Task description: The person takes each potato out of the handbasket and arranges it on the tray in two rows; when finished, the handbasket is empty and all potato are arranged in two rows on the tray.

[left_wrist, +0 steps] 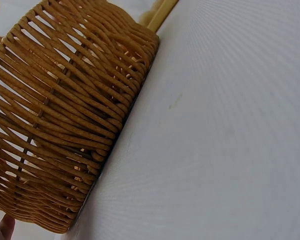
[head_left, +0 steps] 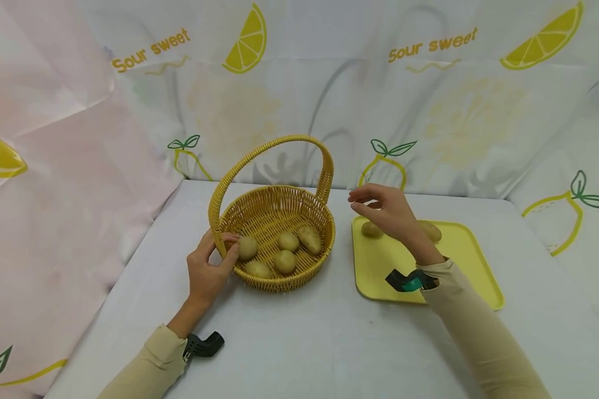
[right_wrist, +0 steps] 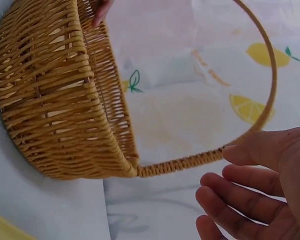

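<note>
A yellow wicker basket (head_left: 269, 285) with a tall arched handle (head_left: 279, 143) stands on the table and holds several potatoes (head_left: 285, 261). At its left side, my left hand (head_left: 202, 277) grips the rim by the foot of the handle, fingertips inside close to a potato (head_left: 247, 247). Only a bit of that hand (left_wrist: 6, 227) shows in the left wrist view, beside the basket's woven wall (left_wrist: 65, 100). My right hand (head_left: 391, 216) hovers over the yellow tray (head_left: 379, 277), empty, fingers loosely bent and apart from the thumb, pointing towards the basket.
Two potatoes lie on the tray, one at the left (head_left: 371, 230) and one at the right (head_left: 431, 231), each partly behind the right hand or arm. A white cloth (head_left: 304, 343) covers the table. Lemon-printed curtains (head_left: 299, 83) hang behind and at both sides.
</note>
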`<state>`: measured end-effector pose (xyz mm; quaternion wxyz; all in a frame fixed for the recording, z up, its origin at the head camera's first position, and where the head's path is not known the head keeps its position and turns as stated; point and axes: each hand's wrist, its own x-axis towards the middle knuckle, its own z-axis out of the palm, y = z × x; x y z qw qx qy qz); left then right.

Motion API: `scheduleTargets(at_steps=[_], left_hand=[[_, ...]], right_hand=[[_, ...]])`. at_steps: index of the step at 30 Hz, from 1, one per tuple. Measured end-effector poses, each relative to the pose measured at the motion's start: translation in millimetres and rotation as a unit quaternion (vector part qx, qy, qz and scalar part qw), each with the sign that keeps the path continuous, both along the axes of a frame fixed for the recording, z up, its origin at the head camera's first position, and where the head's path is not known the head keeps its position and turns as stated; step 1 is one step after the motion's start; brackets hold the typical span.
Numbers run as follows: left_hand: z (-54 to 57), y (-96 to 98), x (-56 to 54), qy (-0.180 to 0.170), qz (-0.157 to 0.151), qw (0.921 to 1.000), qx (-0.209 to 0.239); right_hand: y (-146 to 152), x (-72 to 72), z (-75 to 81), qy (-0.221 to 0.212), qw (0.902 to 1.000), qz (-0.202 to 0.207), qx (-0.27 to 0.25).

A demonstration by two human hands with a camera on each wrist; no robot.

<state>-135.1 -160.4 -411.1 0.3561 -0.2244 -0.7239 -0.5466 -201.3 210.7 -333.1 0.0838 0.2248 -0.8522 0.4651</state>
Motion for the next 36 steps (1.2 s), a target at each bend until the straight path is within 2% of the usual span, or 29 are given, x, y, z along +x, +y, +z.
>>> scheduleTargets(at_steps=[10, 18, 26, 36], left_hand=[[-1.2, -0.6, -0.3, -0.001, -0.005, 1.0, -0.001], [-0.7, -0.4, -0.4, -0.001, -0.005, 1.0, 0.001], [0.2, 0.2, -0.1, 0.003, -0.006, 1.0, 0.003], [-0.8, -0.2, -0.3, -0.004, -0.007, 1.0, 0.003]], right_hand=[[-38.4, -7.5, 9.0, 0.022, 0.9952, 0.093, 0.023], [-65.4, -17.1, 15.4, 0.026, 0.9894, 0.14, 0.031], [-89.3, -31.7, 15.0, -0.002, 0.9791, 0.2, 0.034], [-113.2, -46.4, 11.2, -0.04, 0.9644, 0.256, 0.051]])
